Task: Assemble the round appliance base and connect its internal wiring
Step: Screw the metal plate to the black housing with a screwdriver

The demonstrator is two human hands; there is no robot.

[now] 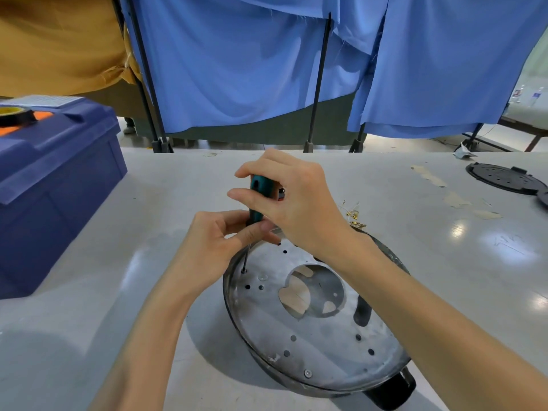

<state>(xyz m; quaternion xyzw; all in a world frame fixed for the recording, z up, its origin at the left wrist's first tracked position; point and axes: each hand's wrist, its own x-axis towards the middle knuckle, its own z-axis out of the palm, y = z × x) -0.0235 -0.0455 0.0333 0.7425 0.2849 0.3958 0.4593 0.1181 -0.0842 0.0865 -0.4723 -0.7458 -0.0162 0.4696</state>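
Two hands work our teal-handled screwdriver: right hand grips the handle, left hand pinches its neck, steadying the tip at the far-left rim of the near round silver metal base.

One wide-angle head cam, worn high, pitched forward and down across the table, sitting close over the round base at lower centre, with blue curtains filling the far side and frame edges bowed.

Grey worktable: 1 round metal base near centre. 1 blue bin at left; 1 black perforated disc far right.
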